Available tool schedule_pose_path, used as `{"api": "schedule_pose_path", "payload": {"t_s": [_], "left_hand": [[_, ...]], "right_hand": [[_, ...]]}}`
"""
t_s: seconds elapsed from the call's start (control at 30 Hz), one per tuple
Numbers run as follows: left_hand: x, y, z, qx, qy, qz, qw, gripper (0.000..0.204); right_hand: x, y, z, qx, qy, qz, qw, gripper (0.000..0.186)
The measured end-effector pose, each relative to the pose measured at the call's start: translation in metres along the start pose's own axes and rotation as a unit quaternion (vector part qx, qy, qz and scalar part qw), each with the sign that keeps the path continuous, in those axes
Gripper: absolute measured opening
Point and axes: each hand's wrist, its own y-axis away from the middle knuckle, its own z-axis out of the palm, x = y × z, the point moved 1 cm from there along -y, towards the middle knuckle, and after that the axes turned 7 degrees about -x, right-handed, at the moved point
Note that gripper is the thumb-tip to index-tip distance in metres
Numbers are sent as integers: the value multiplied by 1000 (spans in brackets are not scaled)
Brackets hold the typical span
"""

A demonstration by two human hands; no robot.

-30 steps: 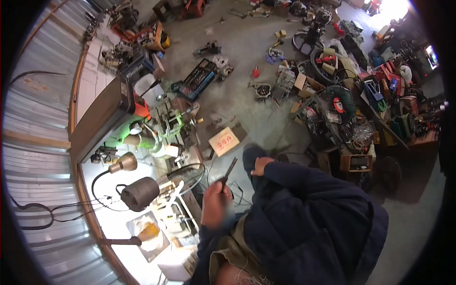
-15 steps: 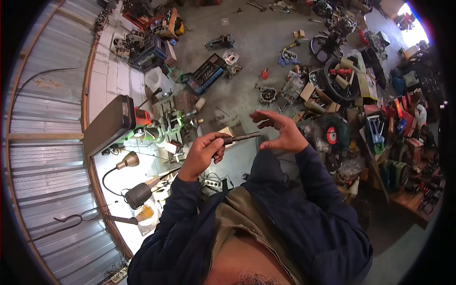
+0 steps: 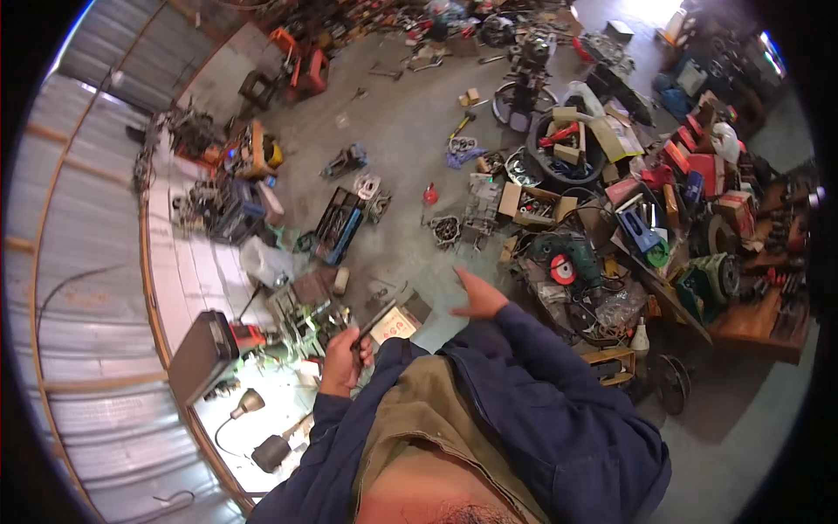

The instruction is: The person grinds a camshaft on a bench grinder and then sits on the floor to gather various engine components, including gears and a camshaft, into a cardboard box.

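My left hand is closed around one end of a slim dark metal rod, which slants up and to the right. Its free end passes beside a flat cream card with red print. Whether the rod touches the card I cannot tell. Off to the right, my right hand is open over the grey floor, thumb and fingers apart, holding nothing. A green-lit metal machine stands just beyond my left hand.
At the left are a black case and a lamp head. Ahead lies an open blue toolbox. An engine part, a carton of parts and a black tub crowd the right, beside a wooden bench.
Both hands have dropped toward my body and drawn apart. The rod has tilted up more steeply, and my right hand has moved away from its end. The whole view has shifted.
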Motion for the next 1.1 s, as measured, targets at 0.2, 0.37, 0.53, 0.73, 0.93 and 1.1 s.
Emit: {"api": "schedule_pose_path", "payload": {"t_s": [0.2, 0.37, 0.53, 0.73, 0.93, 1.1], "left_hand": [[36, -25, 42, -72, -15, -98, 992, 14], [57, -65, 83, -307, -100, -63, 944, 33], [72, -108, 118, -360, -35, -166, 917, 27], [105, -204, 99, -367, 84, -232, 897, 38], [190, -316, 83, -376, 68, -129, 915, 39], [321, -383, 58, -371, -33, -8, 928, 34]], "right_hand": [[138, 145, 92, -157, -7, 386, 909, 84], [105, 204, 101, -85, -255, 479, 836, 71], [126, 194, 137, -26, -256, 503, 825, 68], [140, 97, 125, 67, -238, 486, 838, 64], [143, -40, 90, 104, -189, 498, 840, 60], [157, -140, 64, -13, -58, 516, 854, 57]]}}
